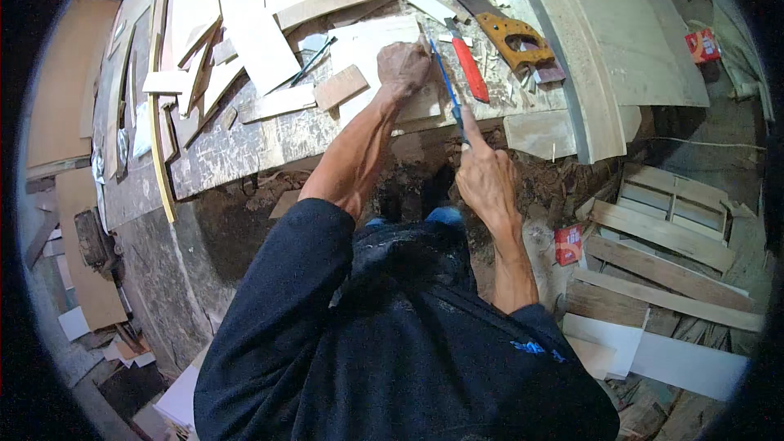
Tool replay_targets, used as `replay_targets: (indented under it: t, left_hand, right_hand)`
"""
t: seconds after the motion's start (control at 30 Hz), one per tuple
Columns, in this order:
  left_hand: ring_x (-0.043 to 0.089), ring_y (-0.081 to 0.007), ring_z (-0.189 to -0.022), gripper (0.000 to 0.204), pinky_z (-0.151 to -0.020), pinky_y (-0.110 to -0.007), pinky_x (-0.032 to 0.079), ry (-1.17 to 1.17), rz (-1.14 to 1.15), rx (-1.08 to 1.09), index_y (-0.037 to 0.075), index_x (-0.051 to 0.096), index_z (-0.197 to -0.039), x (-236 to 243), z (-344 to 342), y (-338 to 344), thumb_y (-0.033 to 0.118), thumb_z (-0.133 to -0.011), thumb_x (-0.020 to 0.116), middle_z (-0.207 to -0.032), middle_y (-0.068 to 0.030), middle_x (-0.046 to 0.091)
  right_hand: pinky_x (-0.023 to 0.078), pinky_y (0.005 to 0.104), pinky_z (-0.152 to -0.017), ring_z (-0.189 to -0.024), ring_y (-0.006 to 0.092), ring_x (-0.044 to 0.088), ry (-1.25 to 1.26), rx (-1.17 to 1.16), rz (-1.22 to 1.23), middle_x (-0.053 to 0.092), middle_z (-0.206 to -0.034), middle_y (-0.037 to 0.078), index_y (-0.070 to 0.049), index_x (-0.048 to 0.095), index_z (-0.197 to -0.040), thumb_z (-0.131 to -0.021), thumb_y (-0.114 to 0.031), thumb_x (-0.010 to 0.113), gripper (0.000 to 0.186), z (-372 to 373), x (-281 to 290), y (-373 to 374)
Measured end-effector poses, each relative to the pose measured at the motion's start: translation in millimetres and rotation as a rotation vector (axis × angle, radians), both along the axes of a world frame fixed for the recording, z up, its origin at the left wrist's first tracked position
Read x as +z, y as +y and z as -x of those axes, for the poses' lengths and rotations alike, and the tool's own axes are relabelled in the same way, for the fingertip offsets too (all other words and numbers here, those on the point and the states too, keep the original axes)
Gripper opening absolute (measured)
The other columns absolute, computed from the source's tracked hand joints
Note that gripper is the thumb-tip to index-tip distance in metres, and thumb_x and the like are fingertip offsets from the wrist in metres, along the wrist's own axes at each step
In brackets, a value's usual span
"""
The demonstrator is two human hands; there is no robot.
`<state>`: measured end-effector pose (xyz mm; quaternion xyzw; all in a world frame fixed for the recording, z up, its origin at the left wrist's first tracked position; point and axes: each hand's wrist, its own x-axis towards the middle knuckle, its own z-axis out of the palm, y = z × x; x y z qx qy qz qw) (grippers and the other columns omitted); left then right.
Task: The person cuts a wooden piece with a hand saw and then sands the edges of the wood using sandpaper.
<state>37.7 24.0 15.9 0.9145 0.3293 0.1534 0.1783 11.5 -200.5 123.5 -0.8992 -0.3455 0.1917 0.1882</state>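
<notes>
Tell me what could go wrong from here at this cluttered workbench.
The thin blue rod-like tool in the bare right hand sits right beside the bare left hand, so a slip might cause injury. The slim red utility knife and the grey-bladed handsaw with a yellow-brown handle lie close by; a sweeping hand might hit either.

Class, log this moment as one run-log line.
left hand: closed, over pale board | right hand: gripping slim blue tool | nearby: red-handled tool, handsaw

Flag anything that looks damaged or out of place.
The bench looks worn: its whitish surface is patchy along the front edge. A red packet beside the boards at lower right seems odd amid timber.
</notes>
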Motion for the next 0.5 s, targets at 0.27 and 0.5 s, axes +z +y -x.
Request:
replay_targets:
  t: [0.27, 0.5]
  left_hand:
    - [0.069, -0.034, -0.07, 0.036, -0.068, -0.045, 0.054, 0.09, 0.025, -0.036, 0.01, 0.075, -0.084, -3, 1, 4, 0.035, -0.089, 0.048, -0.076, -0.0184, 0.069]
    - [0.069, -0.0348, -0.07, 0.046, -0.069, -0.046, 0.054, 0.074, 0.016, -0.046, 0.01, 0.074, -0.079, 3, -8, -2, 0.038, -0.095, 0.041, -0.075, -0.0193, 0.069]
  right_hand:
    - [0.045, 0.0573, -0.07, -0.071, 0.0488, 0.061, -0.074, -0.019, -0.021, 0.061, -0.074, 0.03, -0.021, 0.038, -0.146, -0.086, -0.012, 0.049, 0.061, -7, -12, 16]
    - [0.047, 0.0549, -0.063, -0.065, 0.0462, 0.062, -0.087, 0.022, -0.176, 0.062, -0.071, 0.03, -0.016, 0.038, -0.146, -0.085, -0.01, 0.051, 0.063, -32, -28, 40]
